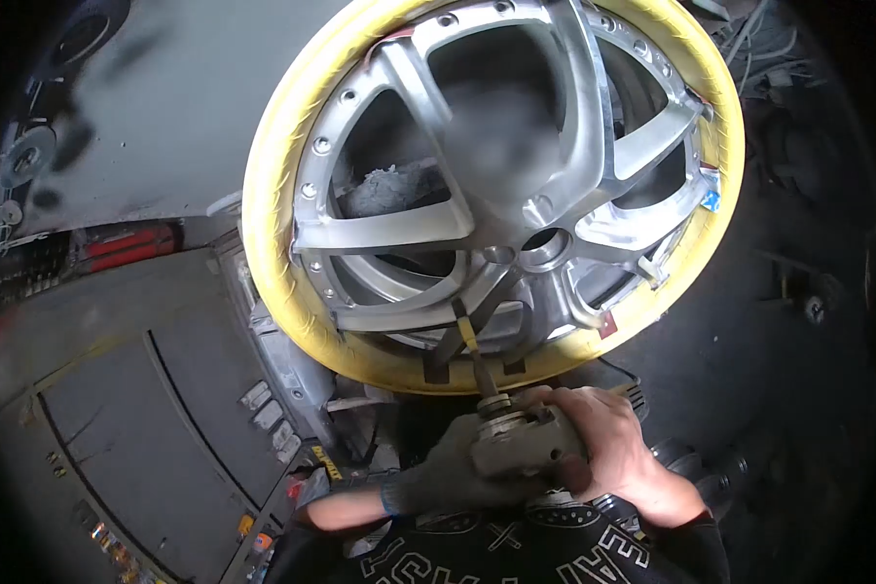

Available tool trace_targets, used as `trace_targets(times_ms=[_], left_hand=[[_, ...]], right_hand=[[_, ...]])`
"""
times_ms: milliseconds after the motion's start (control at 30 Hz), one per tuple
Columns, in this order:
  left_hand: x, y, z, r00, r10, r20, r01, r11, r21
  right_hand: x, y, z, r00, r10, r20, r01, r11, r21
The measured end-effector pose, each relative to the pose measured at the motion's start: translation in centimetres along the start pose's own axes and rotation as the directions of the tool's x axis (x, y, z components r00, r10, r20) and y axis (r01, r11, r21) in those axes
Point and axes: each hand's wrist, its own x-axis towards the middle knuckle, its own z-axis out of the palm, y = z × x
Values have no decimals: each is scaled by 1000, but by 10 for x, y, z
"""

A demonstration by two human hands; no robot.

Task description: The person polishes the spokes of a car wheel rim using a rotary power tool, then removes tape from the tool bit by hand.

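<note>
A silver alloy wheel (pixel 389 232) with a yellow-wrapped rim (pixel 274 248) fills the upper middle of the view, tilted. Below its hub, a grey power tool (pixel 521 443) points up at the wheel, its narrow arm and yellowish tip lying over a lower spoke; whether the tip touches cannot be told. My left hand (pixel 443 467), in a dark glove, is wrapped round the tool's left side. Bare, my right hand (pixel 603 438) grips its right side, fingers over the top. Small dark red patches (pixel 607 325) sit on the yellow rim.
A grey panel (pixel 180 107) stands at the upper left, with a red object (pixel 131 246) below it. Small boxes (pixel 268 420) line up at the lower left. Hoses or cables (pixel 764 44) hang at the upper right. Dark round parts (pixel 686 467) lie right of my right hand.
</note>
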Motion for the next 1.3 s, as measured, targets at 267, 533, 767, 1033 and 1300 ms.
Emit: trace_targets(times_ms=[267, 533, 767, 1033, 1300], left_hand=[[-44, -8, -45, 949, -191, 252, 263, 918, -297], [-78, -8, -84, 946, -187, 265, 293, 844, -449], [-105, -17, -106, 974, -152, 169, 218, 834, -507], [-109, 2, -120, 922, -333, 195, 386, 825, -413], [-55, 19, -55, 994, -84, 76, 104, 942, -319]], right_hand=[[-6, -31, 66, 982, -61, -179, 32, 987, -160], [11, -61, 109, 980, -26, -195, -7, 985, -170], [29, -78, 136, 986, 19, -164, -47, 985, -167], [37, -74, 144, 978, -24, -205, -11, 986, -167], [-2, -36, 77, 963, -125, -239, 95, 986, -135]])
